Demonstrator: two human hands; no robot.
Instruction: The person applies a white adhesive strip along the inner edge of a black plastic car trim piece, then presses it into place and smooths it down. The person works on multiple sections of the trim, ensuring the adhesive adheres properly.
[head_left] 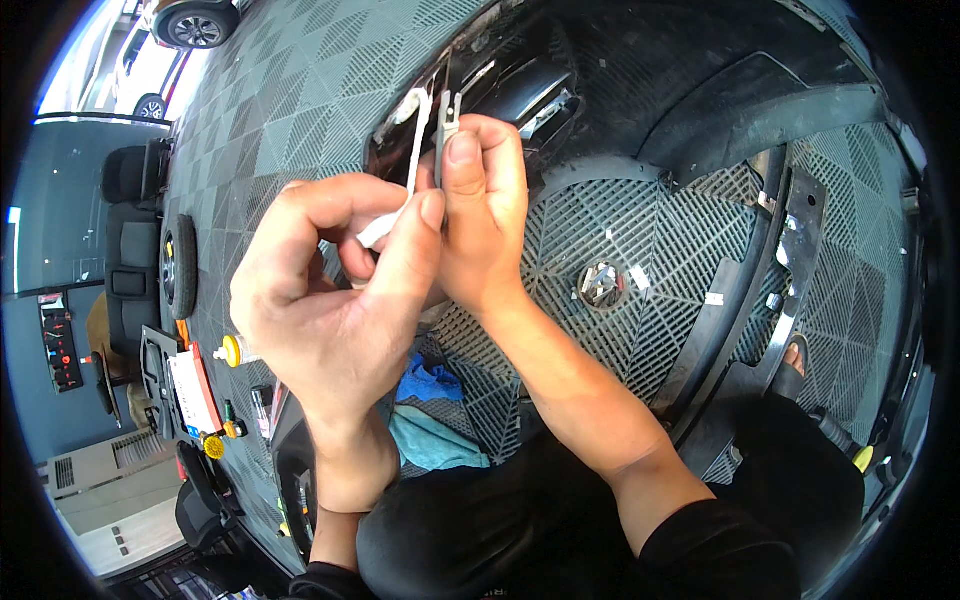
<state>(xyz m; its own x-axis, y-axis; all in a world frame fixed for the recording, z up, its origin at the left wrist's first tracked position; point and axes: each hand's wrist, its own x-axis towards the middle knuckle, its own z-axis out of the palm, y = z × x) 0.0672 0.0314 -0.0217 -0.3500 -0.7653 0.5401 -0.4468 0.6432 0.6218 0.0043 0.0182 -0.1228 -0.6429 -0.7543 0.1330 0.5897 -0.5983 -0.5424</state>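
Note:
My left hand (335, 265) pinches a thin white strip (416, 150) between thumb and fingers. The strip's upper end curls over, and a wider white end shows under the palm side. Close beside it, my right hand (482, 205) is closed on a slim grey piece with a forked tip (448, 112), thumb pressed along it. The two pieces stand nearly parallel, and I cannot tell whether they touch. Just beyond my fingertips lies a large black car bumper (690, 85) with a glossy insert (540, 105). My fingers hide the lower part of the grey piece.
A round dish of small metal bits (602, 286) sits on the grated floor. Near my knees lie a blue cloth (430, 381) and a teal cloth (436, 438). Long dark trim pieces (700, 325) are at right. Leftward are a yellow-capped bottle (234, 350) and a wheel (180, 266).

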